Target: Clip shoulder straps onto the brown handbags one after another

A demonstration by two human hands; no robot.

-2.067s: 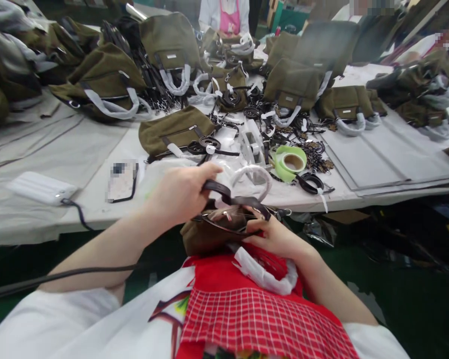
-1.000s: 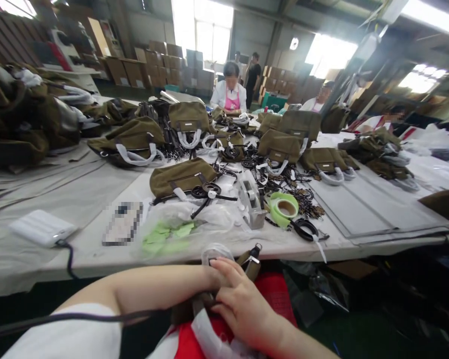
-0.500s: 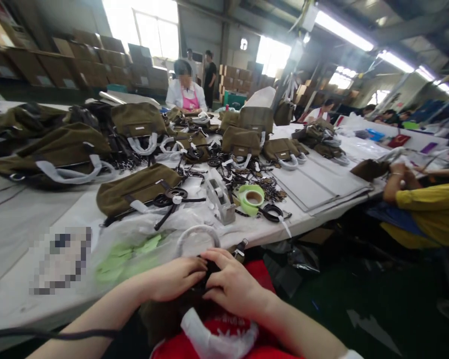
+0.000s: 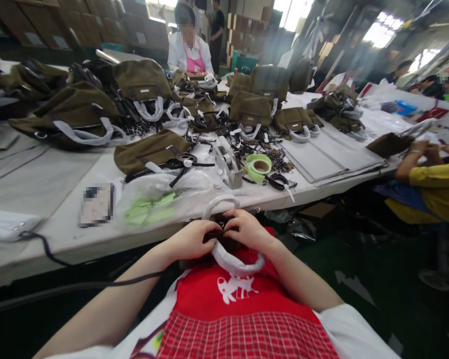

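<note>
Both hands meet over my lap, just below the table's front edge. My left hand (image 4: 192, 240) and my right hand (image 4: 248, 231) are curled and pinch a small dark strap piece (image 4: 220, 224) between them. It belongs to a brown bag that is mostly hidden under the hands. The bag's handles are wrapped in white: one white handle (image 4: 219, 203) arches above my fingers, another white handle (image 4: 236, 262) loops over my red apron (image 4: 243, 304).
The white table (image 4: 60, 219) carries several olive bags (image 4: 151, 152), a tape dispenser (image 4: 229, 167), a green tape roll (image 4: 259, 167), black straps, a clear plastic bag with green slips (image 4: 153, 207) and a phone (image 4: 96, 204). One person sits across; another in yellow (image 4: 430, 189) works at right.
The view rose to the room and dropped again. My hands left the black strap they stretched, came together on the bag in my lap and now pinch its small dark part.
</note>
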